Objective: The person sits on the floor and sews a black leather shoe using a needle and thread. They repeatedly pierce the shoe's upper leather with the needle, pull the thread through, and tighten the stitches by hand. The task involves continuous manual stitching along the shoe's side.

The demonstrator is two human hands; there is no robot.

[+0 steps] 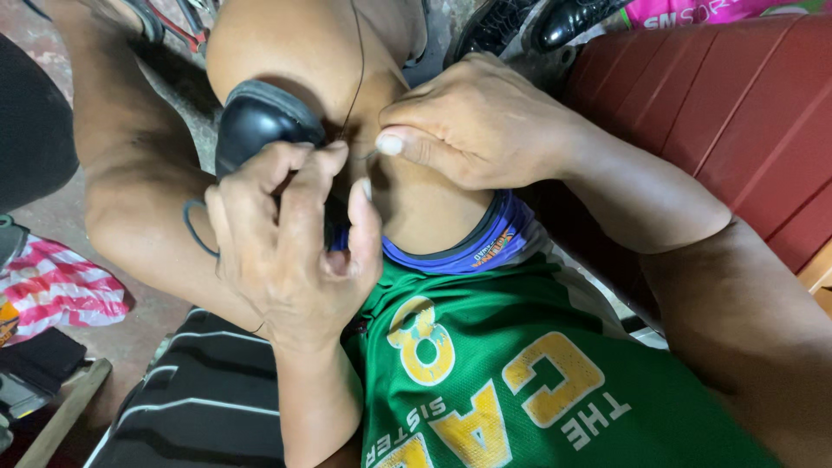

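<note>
A black shoe (256, 117) rests against my bare knee, toe end up. My left hand (295, 243) grips its lower part, fingers curled over the edge and thumb raised. My right hand (472, 121) is just right of the shoe, thumb and forefinger pinched on a thin needle (369, 155) that points toward the shoe. A dark thread (358, 61) runs up from the pinch across my knee. Most of the shoe's body is hidden behind my left hand.
A red slatted bench (745, 104) fills the right side. A pair of black shoes (537, 22) lies at the top. My green printed shorts (520, 373) cover the lap. At left are a pink striped cloth (52, 286) and a wooden stick (61, 416).
</note>
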